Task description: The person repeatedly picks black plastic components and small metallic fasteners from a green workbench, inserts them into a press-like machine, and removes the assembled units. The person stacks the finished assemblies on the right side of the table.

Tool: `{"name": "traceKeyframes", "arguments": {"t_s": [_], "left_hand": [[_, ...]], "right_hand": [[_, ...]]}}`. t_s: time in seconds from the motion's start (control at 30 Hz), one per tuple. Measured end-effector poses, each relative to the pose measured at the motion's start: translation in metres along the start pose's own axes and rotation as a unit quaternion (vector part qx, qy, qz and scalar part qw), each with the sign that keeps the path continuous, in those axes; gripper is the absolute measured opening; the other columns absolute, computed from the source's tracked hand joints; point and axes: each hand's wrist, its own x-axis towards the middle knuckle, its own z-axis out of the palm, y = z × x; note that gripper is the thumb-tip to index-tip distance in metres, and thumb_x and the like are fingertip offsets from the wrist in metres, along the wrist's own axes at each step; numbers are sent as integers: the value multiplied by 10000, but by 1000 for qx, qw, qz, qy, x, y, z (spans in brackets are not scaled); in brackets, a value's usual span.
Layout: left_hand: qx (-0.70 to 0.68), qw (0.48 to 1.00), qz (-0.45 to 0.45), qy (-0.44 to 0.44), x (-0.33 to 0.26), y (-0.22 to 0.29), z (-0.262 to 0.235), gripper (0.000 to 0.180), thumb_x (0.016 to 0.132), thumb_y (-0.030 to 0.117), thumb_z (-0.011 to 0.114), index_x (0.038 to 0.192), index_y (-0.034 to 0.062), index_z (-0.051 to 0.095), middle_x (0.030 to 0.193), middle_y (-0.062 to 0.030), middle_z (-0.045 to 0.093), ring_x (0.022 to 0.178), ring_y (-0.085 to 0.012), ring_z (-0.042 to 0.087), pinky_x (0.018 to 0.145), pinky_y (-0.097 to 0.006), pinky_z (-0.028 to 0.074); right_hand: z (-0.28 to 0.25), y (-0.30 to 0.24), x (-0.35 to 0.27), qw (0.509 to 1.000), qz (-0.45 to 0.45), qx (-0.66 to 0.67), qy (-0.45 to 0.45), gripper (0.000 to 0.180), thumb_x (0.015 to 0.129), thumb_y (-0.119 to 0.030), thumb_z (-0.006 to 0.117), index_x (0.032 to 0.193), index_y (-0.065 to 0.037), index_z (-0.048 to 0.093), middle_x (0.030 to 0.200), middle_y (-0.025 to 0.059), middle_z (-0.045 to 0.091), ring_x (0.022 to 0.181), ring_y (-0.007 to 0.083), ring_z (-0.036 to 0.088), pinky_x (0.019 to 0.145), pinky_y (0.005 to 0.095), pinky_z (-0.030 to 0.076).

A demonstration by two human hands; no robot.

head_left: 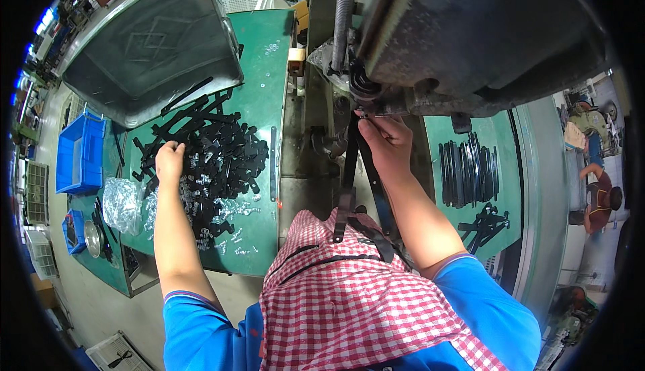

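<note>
My right hand [390, 144] is raised to the head of a large dark press [463, 42], thumb and fingers pinched. They grip the upper end of a long black flat metal bar [352, 159], which slants down toward my lap. Over on the left, my left hand [170, 161] is at the edge of a heap of small black metal brackets [225, 149], its fingers curled closed. What those fingers hold, if anything, is hidden. Small shiny metal pieces [236, 208] lie scattered among and below the brackets on the green table [259, 48].
A grey metal bin [161, 42] tilts at the back left, above the heap. Beside the table are a blue crate [82, 152] and a clear plastic bag [123, 204]. Black bars [468, 169] lie in a row on the right-hand green surface. Another person [600, 197] is far right.
</note>
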Motion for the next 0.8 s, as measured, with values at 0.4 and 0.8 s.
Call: {"name": "traceKeyframes", "arguments": {"t_s": [0.4,0.8], "left_hand": [[-472,827,80,-295,-138,147,-31,136,796,177,658,746,61,608,678,44,554,622,-55,476,580,-226,406],[-588,640,84,-488,-208,179,-6,288,863,256,633,889,-29,600,702,3,543,598,-73,454,559,-224,374]], "right_hand": [[-1,20,-1,998,-53,-26,17,123,783,-85,671,898,-46,687,782,85,597,697,179,561,634,272,430],[-21,2,-24,997,-48,-61,10,376,734,-42,683,1099,-44,593,952,66,555,801,132,540,652,235,440]]}}
